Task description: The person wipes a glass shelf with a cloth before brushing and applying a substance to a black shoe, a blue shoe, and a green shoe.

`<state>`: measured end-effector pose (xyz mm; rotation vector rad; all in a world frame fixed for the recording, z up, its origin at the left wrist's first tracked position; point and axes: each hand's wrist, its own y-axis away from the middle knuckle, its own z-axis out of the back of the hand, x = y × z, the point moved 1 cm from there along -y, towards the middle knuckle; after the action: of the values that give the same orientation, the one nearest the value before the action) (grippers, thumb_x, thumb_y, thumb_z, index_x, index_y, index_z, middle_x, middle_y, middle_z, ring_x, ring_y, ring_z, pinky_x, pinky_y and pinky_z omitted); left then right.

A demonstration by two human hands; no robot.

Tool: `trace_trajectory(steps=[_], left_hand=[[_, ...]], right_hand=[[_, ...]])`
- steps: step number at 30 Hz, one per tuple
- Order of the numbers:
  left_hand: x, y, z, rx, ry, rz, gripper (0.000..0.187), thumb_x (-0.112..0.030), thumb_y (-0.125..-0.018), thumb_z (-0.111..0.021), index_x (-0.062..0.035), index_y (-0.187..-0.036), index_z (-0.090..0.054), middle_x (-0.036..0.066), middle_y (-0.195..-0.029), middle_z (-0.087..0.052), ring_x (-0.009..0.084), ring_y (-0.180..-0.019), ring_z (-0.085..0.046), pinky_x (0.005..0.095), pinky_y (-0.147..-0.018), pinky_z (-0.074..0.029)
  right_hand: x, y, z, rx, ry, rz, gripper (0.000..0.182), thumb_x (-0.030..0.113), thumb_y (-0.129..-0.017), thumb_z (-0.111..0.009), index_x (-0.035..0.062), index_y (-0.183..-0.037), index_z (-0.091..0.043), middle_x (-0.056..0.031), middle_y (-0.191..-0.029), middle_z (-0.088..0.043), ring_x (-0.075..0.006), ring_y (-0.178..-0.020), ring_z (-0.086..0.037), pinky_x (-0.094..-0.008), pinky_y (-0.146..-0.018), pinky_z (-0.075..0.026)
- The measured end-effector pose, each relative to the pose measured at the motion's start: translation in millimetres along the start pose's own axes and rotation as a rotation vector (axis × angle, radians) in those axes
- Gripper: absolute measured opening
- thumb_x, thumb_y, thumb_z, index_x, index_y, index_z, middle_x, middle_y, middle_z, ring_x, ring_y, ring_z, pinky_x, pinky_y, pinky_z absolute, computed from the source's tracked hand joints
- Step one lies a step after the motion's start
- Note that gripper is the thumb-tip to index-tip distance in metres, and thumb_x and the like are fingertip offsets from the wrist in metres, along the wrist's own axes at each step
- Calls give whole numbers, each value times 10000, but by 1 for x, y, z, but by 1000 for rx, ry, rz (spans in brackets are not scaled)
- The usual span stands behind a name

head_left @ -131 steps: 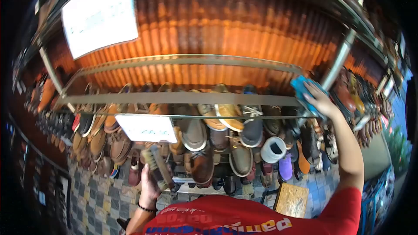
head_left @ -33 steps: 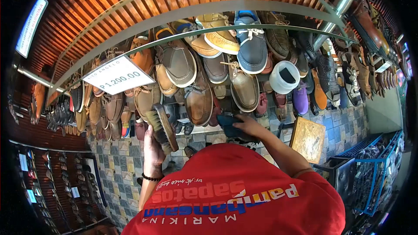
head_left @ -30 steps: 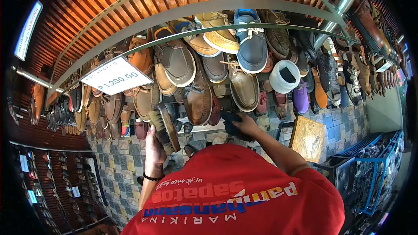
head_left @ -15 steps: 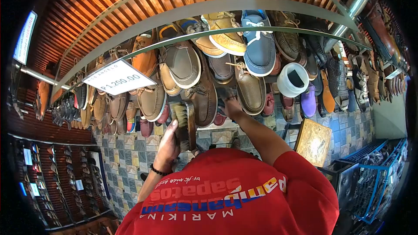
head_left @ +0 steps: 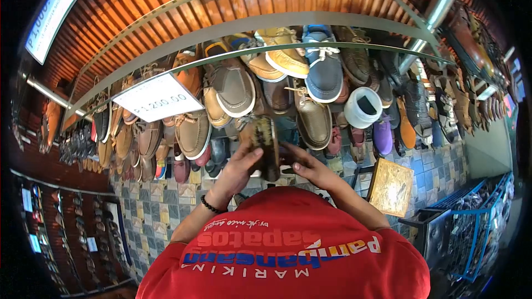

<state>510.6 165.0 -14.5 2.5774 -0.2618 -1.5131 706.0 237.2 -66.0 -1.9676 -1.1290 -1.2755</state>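
My left hand [head_left: 235, 169], with a dark bead bracelet at the wrist, is closed around a brush [head_left: 265, 147] with a brown wooden back and bristles. It is held upright in front of the shelf. My right hand [head_left: 313, 170] is just to the right of the brush, fingers curled toward it. A dark shape lies by its fingers, too blurred and covered to name. Above the hands, a grey-brown boat shoe [head_left: 234, 89] and an olive-brown boat shoe [head_left: 314, 123] stand on the shelf, toes outward.
A white tub [head_left: 363, 112] sits among the shoes on the right, near a blue boat shoe [head_left: 323, 72]. A price sign [head_left: 157, 97] hangs from the shelf's glass edge. A wooden stool [head_left: 391, 187] stands on the tiled floor, beside a blue wire rack [head_left: 471, 216].
My right hand has drawn back from the shelf toward my left hand. The brush has moved right and up. The large brown shoe between the hands no longer shows at its place.
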Motion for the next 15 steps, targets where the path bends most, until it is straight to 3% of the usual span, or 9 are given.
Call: trace_trajectory(steps=[1, 3, 6, 7, 10, 11, 12, 14, 15], left_hand=[[18, -8, 6, -72, -38, 34, 541, -217, -911, -544, 19, -1346, -325, 104, -1258, -482, 174, -1129, -481, 295, -962, -375], [19, -17, -9, 85, -360, -17, 576, -218, -897, -577, 20, -1356, -322, 110, -1289, -446, 171, -1126, -481, 275, -897, -425], [4, -20, -30, 168, -937, -290, 464, -157, -889, -580, 7, -1296, -428, 118, -1318, -410, 169, -1078, -515, 241, -776, -480], [-1, -24, -34, 180, -1151, -398, 425, -131, -887, -579, 2, -1274, -463, 119, -1329, -397, 165, -1061, -525, 232, -736, -494], [0, -31, -31, 87, -631, -305, 361, 29, -863, -549, 0, -1221, -513, 127, -1253, -489, 176, -1060, -559, 254, -813, -479], [0, -33, -21, 63, -625, -168, 362, 104, -832, -546, -8, -1176, -543, 109, -1030, -615, 155, -918, -626, 236, -737, -511], [2, -35, -19, 41, -581, -244, 247, 62, -847, -559, -13, -1081, -583, 57, -795, -640, 116, -732, -630, 212, -634, -505], [-3, -31, -20, -25, -484, -154, 124, -12, -860, -584, -33, -977, -620, 25, -788, -637, 24, -610, -556, 169, -486, -425], [2, -35, -14, 15, -528, -247, 60, -30, -872, -579, -38, -922, -611, 5, -728, -606, 15, -538, -492, 167, -462, -371]], right_hand=[[7, 2, -8, -49, -116, 13, 651, 252, -894, -571, 69, -1418, -231, -98, -1332, -428, -210, -1189, -435, -355, -990, -345], [8, 2, -16, -136, -387, 46, 744, 200, -883, -591, 51, -1436, -116, -92, -1356, -382, -204, -1221, -398, -326, -1003, -333], [11, 19, -6, -179, -349, 56, 715, 178, -878, -588, 54, -1430, -151, -102, -1325, -411, -205, -1219, -404, -325, -1010, -329], [12, 26, -4, -229, -316, 92, 716, 213, -851, -617, 51, -1412, -201, -125, -1285, -442, -230, -1133, -490, -355, -925, -425], [19, 52, 13, -251, -333, 93, 747, 289, -812, -655, 53, -1390, -245, -150, -1252, -462, -261, -1012, -567, -393, -781, -510], [12, 60, 25, -300, -372, 134, 775, 347, -782, -671, 52, -1374, -267, -166, -1211, -481, -278, -919, -599, -395, -653, -532], [5, 69, 35, -346, -413, 181, 803, 399, -766, -690, 70, -1373, -280, -140, -1176, -501, -256, -931, -589, -385, -690, -515], [2, 82, 46, -562, -401, 281, 716, 559, -801, -551, 86, -1305, -362, -121, -1037, -566, -250, -859, -589, -376, -672, -476], [7, 87, 46, -675, -407, 312, 701, 634, -832, -455, 105, -1287, -394, -109, -995, -587, -242, -836, -583, -367, -670, -449]])
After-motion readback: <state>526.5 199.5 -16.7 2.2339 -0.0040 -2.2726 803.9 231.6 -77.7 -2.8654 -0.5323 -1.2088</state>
